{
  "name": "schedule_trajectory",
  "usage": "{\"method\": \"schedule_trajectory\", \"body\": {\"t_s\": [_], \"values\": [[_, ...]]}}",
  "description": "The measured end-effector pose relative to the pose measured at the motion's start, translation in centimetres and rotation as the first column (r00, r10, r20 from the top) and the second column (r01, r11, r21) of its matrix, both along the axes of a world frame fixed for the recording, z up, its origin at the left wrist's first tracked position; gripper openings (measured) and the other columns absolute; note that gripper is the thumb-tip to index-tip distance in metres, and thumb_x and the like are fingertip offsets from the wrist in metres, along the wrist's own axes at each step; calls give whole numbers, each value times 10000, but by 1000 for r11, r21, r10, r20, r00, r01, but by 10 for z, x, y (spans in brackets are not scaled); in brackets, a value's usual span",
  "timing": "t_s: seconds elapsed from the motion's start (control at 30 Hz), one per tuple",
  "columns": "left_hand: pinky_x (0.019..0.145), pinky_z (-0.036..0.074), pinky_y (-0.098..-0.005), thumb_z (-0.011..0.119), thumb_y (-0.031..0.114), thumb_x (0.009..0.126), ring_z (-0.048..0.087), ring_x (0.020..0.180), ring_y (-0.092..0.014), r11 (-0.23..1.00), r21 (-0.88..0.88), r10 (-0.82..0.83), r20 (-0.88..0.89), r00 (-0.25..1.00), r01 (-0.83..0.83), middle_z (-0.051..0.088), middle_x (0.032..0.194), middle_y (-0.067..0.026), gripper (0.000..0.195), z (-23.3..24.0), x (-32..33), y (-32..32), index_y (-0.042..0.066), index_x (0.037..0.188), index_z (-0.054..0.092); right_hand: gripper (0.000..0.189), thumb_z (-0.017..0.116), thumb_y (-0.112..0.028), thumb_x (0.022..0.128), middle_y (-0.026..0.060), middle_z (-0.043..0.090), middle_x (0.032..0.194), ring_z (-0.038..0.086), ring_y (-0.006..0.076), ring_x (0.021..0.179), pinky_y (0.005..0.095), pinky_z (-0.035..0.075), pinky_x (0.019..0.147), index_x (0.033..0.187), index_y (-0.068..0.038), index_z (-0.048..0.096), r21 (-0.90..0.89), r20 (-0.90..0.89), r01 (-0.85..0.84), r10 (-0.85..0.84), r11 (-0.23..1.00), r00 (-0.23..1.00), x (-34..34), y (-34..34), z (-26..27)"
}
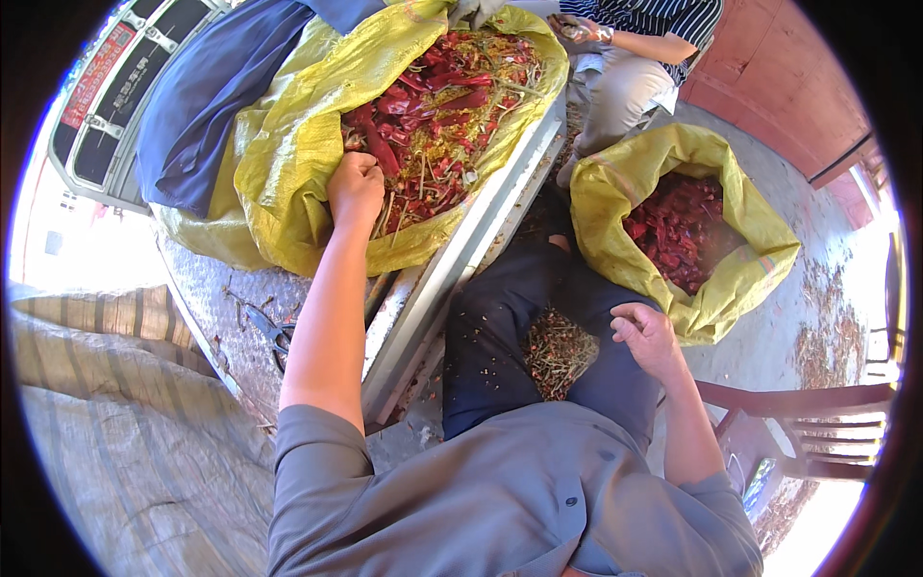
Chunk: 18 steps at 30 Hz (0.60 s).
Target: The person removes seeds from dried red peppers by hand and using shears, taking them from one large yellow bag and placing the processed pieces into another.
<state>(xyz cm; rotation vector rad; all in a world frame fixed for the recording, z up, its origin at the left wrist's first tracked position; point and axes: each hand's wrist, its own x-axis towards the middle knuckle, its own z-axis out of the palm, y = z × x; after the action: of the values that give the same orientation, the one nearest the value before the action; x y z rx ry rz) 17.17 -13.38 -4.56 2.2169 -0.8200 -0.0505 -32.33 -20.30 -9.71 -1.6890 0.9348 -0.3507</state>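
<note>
My left hand [358,189] is curled over the near left rim of a large yellow woven sack [288,173], its fingers closed on the fabric. Inside that sack lie dried red chili peppers [393,108], stems and many yellow seeds. Above my right thigh, my right hand [645,339] is loosely bent, with no object visible in it. Just beyond it stands a second yellow woven sack [750,288], its mouth wide and dark red dried chilies [678,231] inside.
Scissors [270,328] lie on the worn table [195,267] left of my forearm. A co-worker [627,79] sits at the top right; a gloved hand [476,9] touches the first sack's far rim. Stems and chili scraps [559,353] lie between my legs. A wooden chair [800,400] stands at right.
</note>
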Motion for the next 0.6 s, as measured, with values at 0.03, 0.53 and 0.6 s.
{"method": "schedule_trajectory", "body": {"t_s": [0.03, 0.53, 0.6], "values": [[779, 552, -331, 685, 137, 920, 698, 805, -180, 998, -67, -11, -75, 997, 6, 727, 978, -98, 256, 4, -5, 3, 0, 1133, 648, 285, 673, -168, 961, 128, 710, 940, 694, 172, 798, 310, 560, 739, 1144, 51, 671, 2, -10, -10, 10, 1000, 1000, 3, 2, 0], [777, 542, -430, 668, 257, 928, 666, 878, -304, 909, 385, -324, 413, 851, 159, 636, 1024, -86, 128, 39, -35, -20, 177, 1008, 728, 215, 681, -136, 933, 140, 709, 935, 696, 232, 840, 334, 541, 758, 1079, 21, 691, -15, -26, -153, 152, 988, 988, 33, 30, -2], [756, 546, -374, 702, 218, 929, 655, 810, -225, 950, 230, -283, 360, 889, 209, 637, 951, -64, 91, 42, -31, -12, 140, 956, 739, 213, 679, -133, 932, 139, 709, 932, 695, 232, 834, 336, 541, 755, 1079, 21, 690, 12, -34, -135, 135, 991, 990, 27, 31, -7]]}}
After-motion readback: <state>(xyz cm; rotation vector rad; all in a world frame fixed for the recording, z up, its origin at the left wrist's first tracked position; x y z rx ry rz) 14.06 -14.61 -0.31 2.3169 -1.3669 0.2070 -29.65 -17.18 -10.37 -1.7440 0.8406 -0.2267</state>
